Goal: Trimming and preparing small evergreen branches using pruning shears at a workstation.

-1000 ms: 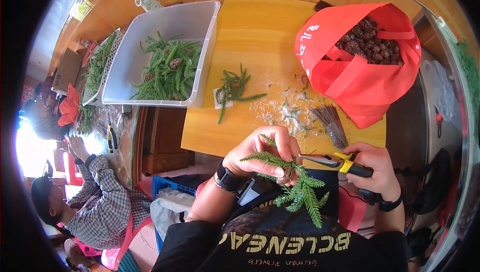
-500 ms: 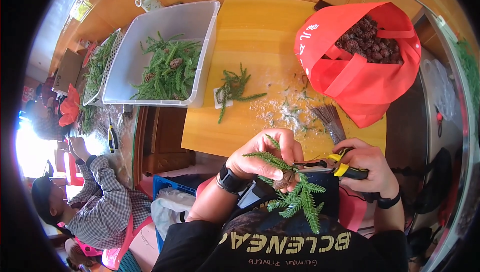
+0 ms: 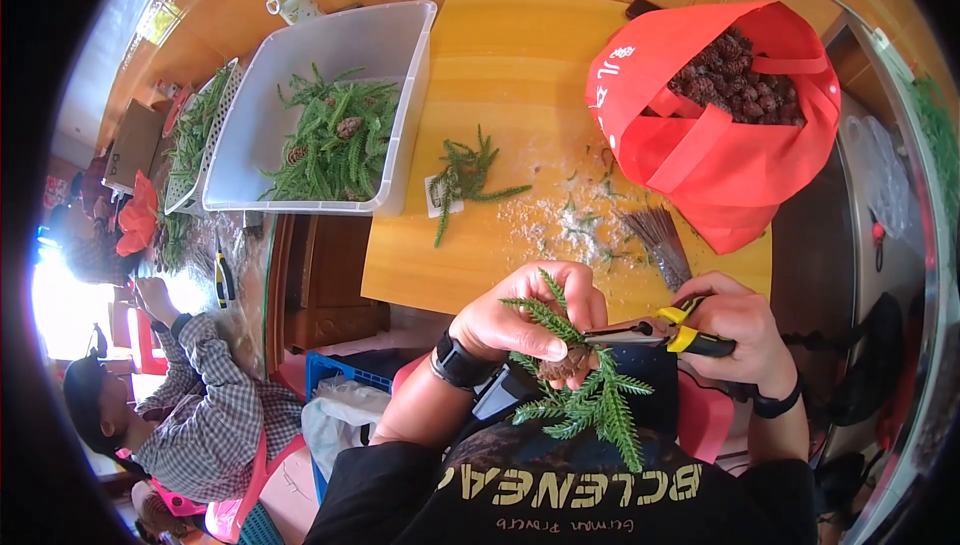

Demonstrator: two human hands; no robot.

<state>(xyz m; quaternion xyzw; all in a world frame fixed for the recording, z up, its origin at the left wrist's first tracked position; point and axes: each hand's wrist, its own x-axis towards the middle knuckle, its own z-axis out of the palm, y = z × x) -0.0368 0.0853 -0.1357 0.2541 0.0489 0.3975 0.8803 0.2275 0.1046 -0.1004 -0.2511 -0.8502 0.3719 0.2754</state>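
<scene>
Hands and sprig drawn lower in the frame, pliers now at the cone

Over the last second the left hand (image 3: 530, 320) has sunk from just under the surface edge toward the lower middle of the frame, taking the green sprig (image 3: 590, 395) with it. The sprig has turned: its fronds, first spread across the fingers, now hang below the hand. The right hand (image 3: 740, 330) has shifted left and slightly down, and the pliers (image 3: 650, 330) it holds now point their tips at the small brown cone (image 3: 562, 365) under the left thumb.
</scene>
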